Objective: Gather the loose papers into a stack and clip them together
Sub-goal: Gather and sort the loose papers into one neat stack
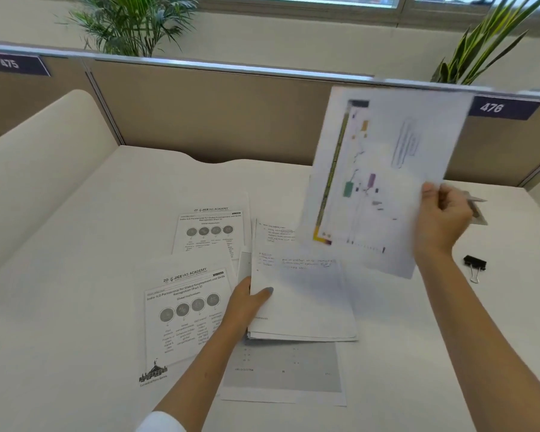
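Note:
My left hand (247,302) grips the left edge of a small stack of white sheets (303,300), lifted slightly off the desk. My right hand (443,213) holds up a printed sheet with a coloured chart (381,169), tilted in the air above the stack's right side. Two printed "IAS Academy" pages lie flat on the desk, one (184,316) left of my left hand, the other (211,229) farther back. A sheet with a grey block (284,372) lies under the stack's near edge. A black binder clip (475,265) rests on the desk at the right.
The white desk (75,275) is bounded by a beige partition (215,110) at the back and a cream side divider (44,169) at the left. A small metallic object (477,207) lies behind my right hand. Plants stand beyond the partition.

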